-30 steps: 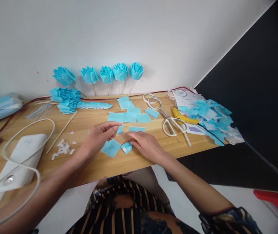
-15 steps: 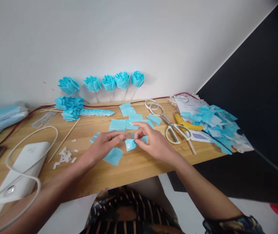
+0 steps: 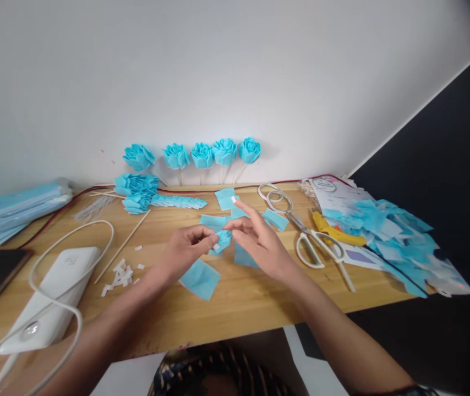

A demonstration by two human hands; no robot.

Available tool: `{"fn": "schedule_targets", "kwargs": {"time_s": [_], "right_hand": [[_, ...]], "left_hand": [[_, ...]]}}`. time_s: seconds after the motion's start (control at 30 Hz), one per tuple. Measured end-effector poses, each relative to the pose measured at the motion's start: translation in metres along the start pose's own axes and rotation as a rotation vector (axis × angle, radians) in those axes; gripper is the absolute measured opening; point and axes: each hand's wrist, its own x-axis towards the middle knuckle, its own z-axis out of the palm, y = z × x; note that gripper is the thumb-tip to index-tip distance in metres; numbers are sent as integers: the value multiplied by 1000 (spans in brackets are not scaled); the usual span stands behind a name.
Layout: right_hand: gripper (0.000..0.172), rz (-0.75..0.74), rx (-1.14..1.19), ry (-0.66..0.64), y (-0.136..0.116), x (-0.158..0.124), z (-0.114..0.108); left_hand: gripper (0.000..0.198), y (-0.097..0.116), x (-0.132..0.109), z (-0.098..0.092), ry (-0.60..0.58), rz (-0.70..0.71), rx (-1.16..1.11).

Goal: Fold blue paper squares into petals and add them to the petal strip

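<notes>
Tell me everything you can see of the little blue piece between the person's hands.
The little blue piece looks like thin, folded fabric or paper. The left hand pinches one side of it over the wooden tabletop, a whitish patch showing there; the right hand is at its other edge, though whether it grips is unclear. Both hands partly hide it.

we hold a small light-blue patch (image 3: pixel 224 240) between the fingertips of our left hand (image 3: pixel 185 248) and right hand (image 3: pixel 263 246). it looks creased and tilted, with a whitish spot near the left thumb; our fingers hide some of its edges.
</notes>
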Motion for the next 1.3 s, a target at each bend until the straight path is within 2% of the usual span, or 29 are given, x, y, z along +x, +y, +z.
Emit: {"fn": "schedule_targets", "kwargs": {"time_s": [0.1,0.2,0.37,0.73,1.07,1.3], "right_hand": [[60,72,90,-46,5,2,8],[64,78,126,-69,5,6,15],[64,108,197,-55,5,12,22],[64,81,88,-20,7,14,28],[64,81,122,-68,-1,11,25],[66,80,127,-45,8,14,28]], "left_hand": [[25,-4,1,-3,53,13,-48],[26,-9,0,-6,86,-2,-58],[26,-11,-3,-8,79,-29,-71],[24,-11,-1,-8,51,1,-80],[28,-11,-2,-3,93,20,-72],[30,-12,-2,-4,91,20,-78]]}}
